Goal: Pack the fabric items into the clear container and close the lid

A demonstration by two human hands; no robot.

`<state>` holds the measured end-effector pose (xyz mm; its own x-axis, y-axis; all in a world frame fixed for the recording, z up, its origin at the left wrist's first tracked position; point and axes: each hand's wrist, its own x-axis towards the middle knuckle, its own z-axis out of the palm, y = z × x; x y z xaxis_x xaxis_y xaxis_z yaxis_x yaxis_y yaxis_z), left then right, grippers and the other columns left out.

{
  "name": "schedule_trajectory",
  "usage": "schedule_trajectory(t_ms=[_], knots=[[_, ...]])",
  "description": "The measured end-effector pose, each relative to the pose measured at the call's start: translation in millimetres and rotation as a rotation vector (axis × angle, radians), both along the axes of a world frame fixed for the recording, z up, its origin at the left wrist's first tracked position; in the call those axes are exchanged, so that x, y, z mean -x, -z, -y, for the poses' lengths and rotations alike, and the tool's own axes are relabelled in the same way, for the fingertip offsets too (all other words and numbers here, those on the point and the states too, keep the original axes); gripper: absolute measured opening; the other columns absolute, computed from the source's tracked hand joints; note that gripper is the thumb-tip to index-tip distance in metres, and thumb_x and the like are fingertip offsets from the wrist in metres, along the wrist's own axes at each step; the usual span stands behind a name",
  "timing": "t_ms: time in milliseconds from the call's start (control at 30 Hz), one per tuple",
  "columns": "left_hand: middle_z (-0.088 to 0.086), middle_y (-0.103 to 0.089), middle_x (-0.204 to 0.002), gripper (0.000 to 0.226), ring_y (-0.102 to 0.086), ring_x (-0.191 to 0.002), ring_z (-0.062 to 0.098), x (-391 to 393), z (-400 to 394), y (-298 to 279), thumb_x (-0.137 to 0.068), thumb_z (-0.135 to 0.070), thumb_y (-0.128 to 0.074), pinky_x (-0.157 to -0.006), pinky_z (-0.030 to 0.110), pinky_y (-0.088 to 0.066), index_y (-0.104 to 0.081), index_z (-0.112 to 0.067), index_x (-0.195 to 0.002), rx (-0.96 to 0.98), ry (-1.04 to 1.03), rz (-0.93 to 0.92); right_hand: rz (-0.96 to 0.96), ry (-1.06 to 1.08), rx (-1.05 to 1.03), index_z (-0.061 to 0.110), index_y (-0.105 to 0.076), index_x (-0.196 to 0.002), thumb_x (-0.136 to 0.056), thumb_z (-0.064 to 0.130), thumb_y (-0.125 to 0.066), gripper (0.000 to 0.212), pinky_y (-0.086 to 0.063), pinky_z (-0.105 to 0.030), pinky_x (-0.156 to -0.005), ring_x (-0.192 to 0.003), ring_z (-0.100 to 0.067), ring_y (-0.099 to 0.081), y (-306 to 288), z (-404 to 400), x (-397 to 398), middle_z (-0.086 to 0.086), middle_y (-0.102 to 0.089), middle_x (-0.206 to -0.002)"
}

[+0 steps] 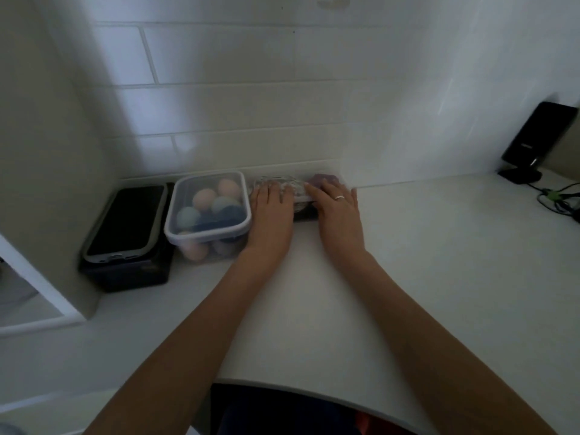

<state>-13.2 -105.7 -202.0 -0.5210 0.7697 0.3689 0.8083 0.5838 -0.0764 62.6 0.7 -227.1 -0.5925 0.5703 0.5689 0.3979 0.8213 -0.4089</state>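
A clear container (299, 196) stands against the tiled wall at the back of the white counter, mostly hidden under both hands. My left hand (271, 211) lies flat on its left part with straight fingers. My right hand (337, 208), wearing a ring, lies flat on its right part. Between the hands a patterned grey fabric and something dark show through the plastic. A purple fabric piece (323, 178) shows at the far right end, just beyond my right fingertips. Whether the lid is on I cannot tell.
Left of my hands stands a lidded clear box (208, 211) with pastel balls inside. Further left a dark box (125, 246) sits by the side wall. A black device (536, 139) with cables stands at the far right. The counter's front edge (314, 384) curves near me.
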Motion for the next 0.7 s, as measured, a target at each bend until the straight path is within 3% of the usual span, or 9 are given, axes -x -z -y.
schedule_trajectory(t_ms=[100, 267, 433, 533, 600, 633, 667, 700], knots=[[0.016, -0.073, -0.097, 0.049, -0.069, -0.091, 0.031, 5, -9, 7, -0.072, -0.012, -0.031, -0.086, 0.038, -0.055, -0.071, -0.009, -0.102, -0.014, -0.037, -0.080, 0.013, -0.003, -0.038, 0.026, -0.055, -0.132, -0.091, 0.005, -0.047, 0.047, -0.008, -0.042, -0.117, -0.140, -0.027, -0.033, 4, -7, 4, -0.010, -0.049, -0.142], [0.018, -0.072, -0.100, 0.049, -0.068, -0.095, 0.034, 1, -11, 8, -0.073, -0.012, -0.031, -0.092, 0.044, -0.052, -0.070, -0.009, -0.104, 0.007, -0.091, -0.039, 0.055, 0.035, -0.178, 0.025, -0.041, -0.142, -0.097, 0.021, -0.037, 0.046, -0.002, -0.045, -0.117, -0.143, -0.026, -0.027, 9, -5, 2, -0.005, -0.042, -0.149], [0.015, -0.071, -0.106, 0.053, -0.067, -0.099, 0.032, 4, -9, 13, -0.071, -0.014, -0.032, -0.095, 0.044, -0.049, -0.069, -0.009, -0.107, 0.003, -0.069, -0.093, 0.050, 0.017, -0.285, 0.019, -0.045, -0.139, -0.095, 0.026, -0.037, 0.046, -0.010, -0.042, -0.116, -0.137, -0.027, -0.038, 12, -8, 5, -0.007, -0.051, -0.141], [0.017, -0.064, -0.121, 0.058, -0.060, -0.114, 0.032, -3, -11, 12, -0.074, -0.014, -0.026, -0.104, 0.044, -0.042, -0.063, -0.006, -0.118, 0.009, -0.076, 0.014, 0.072, -0.102, -0.145, 0.021, -0.040, -0.143, -0.097, 0.026, -0.029, 0.048, -0.005, -0.038, -0.117, -0.142, -0.024, -0.029, 3, -12, -1, -0.004, -0.043, -0.148], [0.022, -0.046, -0.141, 0.061, -0.042, -0.133, 0.032, -11, -8, 3, -0.079, -0.011, -0.022, -0.113, 0.042, -0.029, -0.047, 0.000, -0.133, -0.039, -0.073, 0.062, 0.014, -0.221, 0.066, 0.021, -0.040, -0.143, -0.098, 0.016, -0.036, 0.045, -0.004, -0.032, -0.116, -0.142, -0.022, -0.031, -4, -13, -5, -0.003, -0.045, -0.147], [0.022, -0.027, -0.152, 0.061, -0.025, -0.142, 0.032, -12, -10, 4, -0.082, -0.006, -0.023, -0.118, 0.039, -0.017, -0.030, 0.004, -0.142, -0.133, -0.037, 0.040, -0.115, -0.275, 0.274, 0.020, -0.043, -0.141, -0.097, 0.010, -0.040, 0.045, -0.012, -0.029, -0.116, -0.137, -0.021, -0.040, -16, -17, -9, -0.003, -0.051, -0.142], [0.019, -0.009, -0.157, 0.063, -0.009, -0.146, 0.029, -16, -8, 0, -0.084, 0.000, -0.026, -0.118, 0.033, -0.006, -0.014, 0.003, -0.146, -0.204, -0.003, 0.129, -0.258, -0.284, 0.432, 0.018, -0.048, -0.138, -0.095, 0.005, -0.043, 0.045, -0.030, -0.027, -0.112, -0.125, -0.018, -0.053, -33, -19, -13, -0.003, -0.058, -0.134], [0.014, 0.001, -0.159, 0.069, -0.002, -0.147, 0.025, -20, -7, -7, -0.084, 0.006, -0.031, -0.117, 0.025, 0.000, -0.006, 0.000, -0.148, -0.222, 0.078, 0.330, -0.409, -0.309, 0.553, 0.015, -0.052, -0.134, -0.093, 0.001, -0.044, 0.044, -0.047, -0.021, -0.094, -0.108, -0.015, -0.062, -45, -22, -17, -0.003, -0.064, -0.123]])
